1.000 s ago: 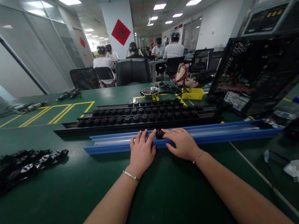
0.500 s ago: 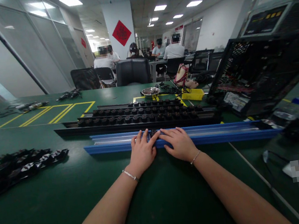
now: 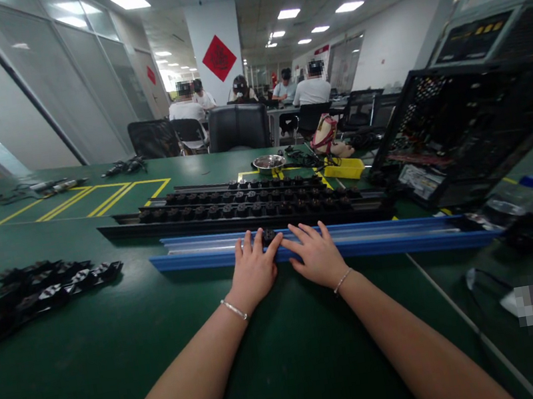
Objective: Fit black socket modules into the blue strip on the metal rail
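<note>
A long blue channel rail (image 3: pixel 404 236) lies crosswise on the table in front of me. Inside its groove sits a small black part (image 3: pixel 268 235), partly hidden by my fingers. My left hand (image 3: pixel 255 265) rests over the rail just left of that part, fingers spread and thumb pointing inward. On the other side, my right hand (image 3: pixel 316 255) is also spread over the rail, its thumb and index finger apart. The left thumb and right index tip nearly meet at the near edge; whether they press on the black part I cannot tell.
Behind the blue rail lie several black rails (image 3: pixel 189 224) filled with black parts. More black strips (image 3: pixel 49 294) are at the left. A metal bowl (image 3: pixel 269 163) and yellow bin (image 3: pixel 344 168) stand farther back. An open computer case (image 3: pixel 466 120) rises at the right, near a bottle (image 3: pixel 513 195).
My right hand has shifted slightly left, with its fingers raised and spread wider. More of the small black part shows between the hands. My left hand has barely moved.
</note>
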